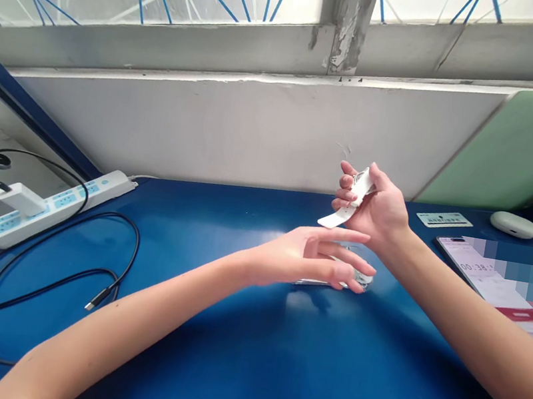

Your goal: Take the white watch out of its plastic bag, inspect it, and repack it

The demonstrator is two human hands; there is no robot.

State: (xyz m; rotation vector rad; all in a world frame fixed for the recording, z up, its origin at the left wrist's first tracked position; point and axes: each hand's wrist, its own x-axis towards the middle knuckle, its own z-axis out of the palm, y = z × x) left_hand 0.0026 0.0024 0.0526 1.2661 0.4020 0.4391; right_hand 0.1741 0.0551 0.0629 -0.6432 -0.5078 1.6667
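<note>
Blue tabletop (222, 354) beneath a grimy window: the right hand (380, 214) clasps a white watch strap (354, 196), raised just left of the phone (492, 276). The left hand (312, 257), farther left of the phone, lies open-fingered over a small clear piece (363, 279).

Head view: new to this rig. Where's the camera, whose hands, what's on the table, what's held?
No machine here: one camera worn on a person's head looks down at their own two bare hands. The right hand holds up a small white device with a white strap. The left hand lies open, fingers over a small shiny object too hidden to identify. On the blue tabletop also lie a white power strip with a black cable, a phone with a lit screen, a white oval case and a white label.
</note>
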